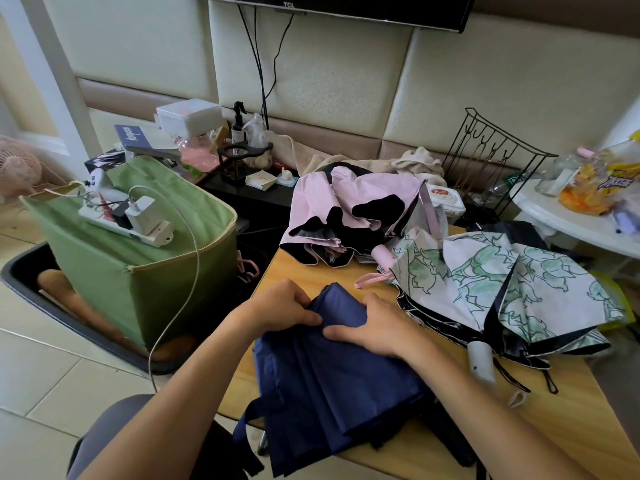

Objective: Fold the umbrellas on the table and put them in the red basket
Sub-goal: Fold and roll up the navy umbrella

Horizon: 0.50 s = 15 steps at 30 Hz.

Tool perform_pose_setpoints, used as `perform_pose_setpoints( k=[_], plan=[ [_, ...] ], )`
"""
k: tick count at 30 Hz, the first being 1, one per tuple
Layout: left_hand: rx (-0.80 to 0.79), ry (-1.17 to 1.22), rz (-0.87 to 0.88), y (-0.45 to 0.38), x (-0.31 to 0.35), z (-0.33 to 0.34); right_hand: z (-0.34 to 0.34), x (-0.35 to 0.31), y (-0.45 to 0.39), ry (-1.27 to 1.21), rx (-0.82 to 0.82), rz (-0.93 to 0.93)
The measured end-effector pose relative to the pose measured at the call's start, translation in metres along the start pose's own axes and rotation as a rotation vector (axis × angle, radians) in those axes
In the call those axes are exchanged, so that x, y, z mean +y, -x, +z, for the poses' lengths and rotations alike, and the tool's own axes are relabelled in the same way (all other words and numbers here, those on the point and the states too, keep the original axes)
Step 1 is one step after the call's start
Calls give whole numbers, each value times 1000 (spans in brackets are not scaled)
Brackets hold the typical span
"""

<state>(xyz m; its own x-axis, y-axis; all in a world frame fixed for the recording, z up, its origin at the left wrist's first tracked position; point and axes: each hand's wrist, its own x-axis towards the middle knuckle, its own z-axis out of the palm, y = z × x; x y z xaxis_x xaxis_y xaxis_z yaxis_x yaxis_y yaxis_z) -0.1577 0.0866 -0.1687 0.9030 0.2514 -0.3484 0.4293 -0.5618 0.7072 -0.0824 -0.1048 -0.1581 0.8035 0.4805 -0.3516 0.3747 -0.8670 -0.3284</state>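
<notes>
A navy blue umbrella lies collapsed on the wooden table, its fabric spilling over the near edge. My left hand pinches the cloth at its far end, thumb on top. My right hand grips the same end just to the right, thumb pressing a fold. A pink umbrella with black lining lies crumpled at the table's far end. A white umbrella with green leaf print sprawls to the right, its white handle pointing toward me. No red basket is in view.
A green fabric box holding a power strip and charger stands left of the table, its cable trailing to the floor. A black wire rack, towels and small clutter sit behind. A white side table with snack bags is at right.
</notes>
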Motion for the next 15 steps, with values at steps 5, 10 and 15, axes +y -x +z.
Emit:
perform_pose_setpoints(
  k=[5,10,15],
  plan=[
    [-45,98,-3,-2,1,-2,-1,8,-11,-149,-73,7],
    [-95,287,7,4,4,-3,-13,8,-1,-391,-140,-45],
    [-116,320,49,2,6,-1,-24,3,7,-472,-161,-139]
  ],
)
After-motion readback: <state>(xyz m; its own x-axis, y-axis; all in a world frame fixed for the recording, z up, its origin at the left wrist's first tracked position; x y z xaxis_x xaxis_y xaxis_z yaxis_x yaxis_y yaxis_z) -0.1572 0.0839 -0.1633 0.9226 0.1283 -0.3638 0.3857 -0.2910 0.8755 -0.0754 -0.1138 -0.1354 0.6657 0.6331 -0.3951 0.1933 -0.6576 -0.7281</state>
